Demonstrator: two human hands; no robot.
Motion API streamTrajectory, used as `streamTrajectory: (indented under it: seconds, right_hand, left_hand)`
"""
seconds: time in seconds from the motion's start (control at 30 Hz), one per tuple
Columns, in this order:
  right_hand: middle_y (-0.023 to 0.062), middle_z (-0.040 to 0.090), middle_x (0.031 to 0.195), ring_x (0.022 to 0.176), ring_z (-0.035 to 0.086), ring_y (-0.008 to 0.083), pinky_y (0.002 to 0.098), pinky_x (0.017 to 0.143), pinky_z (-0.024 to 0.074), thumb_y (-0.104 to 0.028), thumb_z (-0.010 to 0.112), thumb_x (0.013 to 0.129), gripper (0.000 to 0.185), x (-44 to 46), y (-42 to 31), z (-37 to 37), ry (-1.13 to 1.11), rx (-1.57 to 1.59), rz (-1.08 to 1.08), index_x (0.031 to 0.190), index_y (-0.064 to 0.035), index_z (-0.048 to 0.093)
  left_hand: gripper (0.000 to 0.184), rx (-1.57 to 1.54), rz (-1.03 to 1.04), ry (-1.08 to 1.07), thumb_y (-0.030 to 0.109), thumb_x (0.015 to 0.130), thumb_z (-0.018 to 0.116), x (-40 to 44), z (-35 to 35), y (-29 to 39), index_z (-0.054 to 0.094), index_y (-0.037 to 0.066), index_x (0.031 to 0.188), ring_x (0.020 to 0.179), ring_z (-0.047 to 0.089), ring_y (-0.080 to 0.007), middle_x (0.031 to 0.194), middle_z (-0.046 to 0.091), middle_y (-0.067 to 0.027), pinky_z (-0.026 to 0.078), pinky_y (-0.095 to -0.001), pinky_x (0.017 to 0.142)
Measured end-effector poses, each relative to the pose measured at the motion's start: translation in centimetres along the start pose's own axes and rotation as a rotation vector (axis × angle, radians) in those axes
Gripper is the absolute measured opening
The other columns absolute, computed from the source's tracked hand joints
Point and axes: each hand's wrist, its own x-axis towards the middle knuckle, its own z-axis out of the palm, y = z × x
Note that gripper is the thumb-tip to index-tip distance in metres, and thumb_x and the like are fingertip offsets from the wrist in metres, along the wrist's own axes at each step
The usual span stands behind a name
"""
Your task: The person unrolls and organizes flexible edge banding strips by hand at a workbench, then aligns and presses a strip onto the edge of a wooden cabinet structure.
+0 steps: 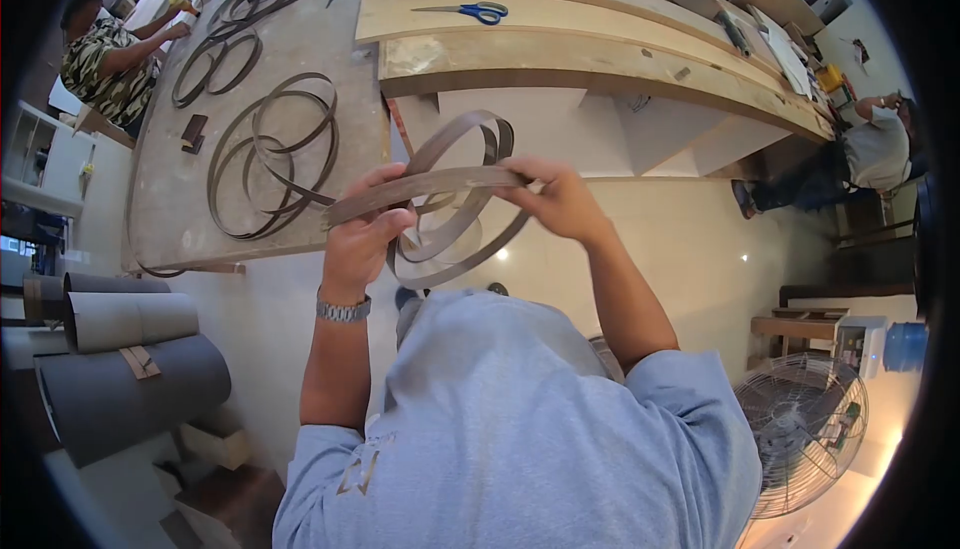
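A coiled brown-grey edge banding strip [430, 185] is stretched between my two hands, its loops hanging below and rising above them. My left hand [366, 234], with a metal watch at the wrist, is closed on one stretch of it, thumb on the near side. Fingers and thumb of my right hand [556, 199] pinch the strip farther right. On the table to the left lie loose coils of similar strip [325, 149], close to my left hand. A small dark brown block [193, 133] rests beside these coils.
Blue-handled scissors [486, 14] lie on long wooden boards [600, 67] ahead. More coils [215, 69] sit on the worktable [160, 219]. One person [110, 59] works at the far left, another [875, 144] is at right. A fan [800, 429] and large rolls [135, 389] stand nearby.
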Motion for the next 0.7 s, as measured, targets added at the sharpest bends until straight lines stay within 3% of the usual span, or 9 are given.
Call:
streamTrajectory:
  seconds: [0.03, 0.13, 0.27, 0.4, 0.47, 0.57, 0.67, 0.7]
  right_hand:
    - [0.0011, 0.066, 0.083, 0.080, 0.060, 0.0149, 0.0302, 0.074, 0.0476, -0.007, 0.073, 0.079, 0.030, -0.5, -0.2, -1.4, 0.011, 0.108, 0.112, 0.108, -0.0017, 0.066]
    - [0.0006, 0.062, 0.077, 0.072, 0.055, 0.0086, 0.0249, 0.066, 0.0439, -0.010, 0.074, 0.080, 0.019, -2.4, 0.8, -6.4, 0.182, 0.402, 0.226, 0.095, -0.0007, 0.067]
    - [-0.0014, 0.057, 0.070, 0.063, 0.048, 0.0078, 0.0226, 0.060, 0.0387, -0.015, 0.072, 0.084, 0.017, -4.3, 1.9, -10.3, 0.306, 0.689, 0.252, 0.091, -0.0022, 0.064]
    - [-0.0007, 0.051, 0.068, 0.060, 0.046, 0.0094, 0.0264, 0.061, 0.0402, -0.022, 0.061, 0.093, 0.021, -5.7, -1.4, -11.1, 0.361, 0.851, 0.344, 0.097, -0.0019, 0.061]
    - [0.0002, 0.051, 0.070, 0.060, 0.047, 0.0099, 0.0273, 0.062, 0.0417, -0.022, 0.059, 0.094, 0.022, -6.0, -3.4, -11.3, 0.464, 0.793, 0.386, 0.099, -0.0010, 0.059]
    - [0.0020, 0.053, 0.073, 0.060, 0.050, 0.0112, 0.0267, 0.062, 0.0436, -0.019, 0.057, 0.095, 0.020, -6.0, -5.7, -11.8, 0.535, 0.722, 0.366, 0.100, -0.0004, 0.058]
    - [0.0047, 0.056, 0.075, 0.060, 0.054, 0.0127, 0.0252, 0.059, 0.0449, -0.015, 0.055, 0.095, 0.017, -6.1, -7.7, -12.2, 0.501, 0.631, 0.354, 0.103, 0.0002, 0.058]
    - [0.0057, 0.057, 0.076, 0.060, 0.055, 0.0132, 0.0247, 0.058, 0.0453, -0.014, 0.054, 0.095, 0.017, -6.0, -7.9, -12.2, 0.483, 0.599, 0.344, 0.103, 0.0005, 0.058]
  left_hand:
    - [0.045, 0.029, -0.035, 0.066, -0.002, 0.083, 0.067, 0.4, 0.8, -1.1, 0.051, -0.003, 0.125, 0.102, 0.059, -0.0142, 0.113, 0.062, -0.0096, 0.047, -0.0261, 0.089]
    - [0.046, 0.192, -0.133, -0.015, -0.003, 0.083, 0.066, 1.4, 0.4, -5.0, 0.051, -0.001, 0.126, 0.108, 0.057, -0.0139, 0.117, 0.061, -0.0088, 0.046, -0.0264, 0.092]
    - [0.039, 0.221, -0.216, 0.007, -0.001, 0.086, 0.063, 2.8, -0.7, -10.8, 0.054, -0.001, 0.123, 0.102, 0.059, -0.0131, 0.114, 0.063, -0.0071, 0.046, -0.0266, 0.091]
    - [0.039, 0.346, -0.326, -0.025, 0.007, 0.090, 0.060, 4.7, -0.5, -14.7, 0.051, -0.002, 0.127, 0.099, 0.060, -0.0150, 0.113, 0.063, -0.0084, 0.046, -0.0267, 0.091]
    - [0.043, 0.425, -0.360, -0.087, 0.014, 0.091, 0.059, 6.0, -0.1, -16.9, 0.049, -0.002, 0.130, 0.101, 0.061, -0.0203, 0.116, 0.062, -0.0121, 0.046, -0.0300, 0.093]
    - [0.054, 0.763, -0.034, -0.301, 0.026, 0.090, 0.062, 7.0, -0.1, -23.6, 0.046, -0.001, 0.135, 0.113, 0.056, -0.0300, 0.124, 0.057, -0.0190, 0.043, -0.0365, 0.098]
    - [0.051, 0.983, -0.056, -0.449, 0.028, 0.092, 0.062, 5.6, 0.4, -26.3, 0.050, -0.002, 0.132, 0.121, 0.050, -0.0317, 0.124, 0.057, -0.0212, 0.038, -0.0399, 0.103]
    - [0.051, 0.910, -0.164, -0.489, 0.028, 0.092, 0.061, 5.3, 0.6, -24.9, 0.050, -0.001, 0.132, 0.121, 0.050, -0.0300, 0.125, 0.056, -0.0201, 0.039, -0.0387, 0.103]
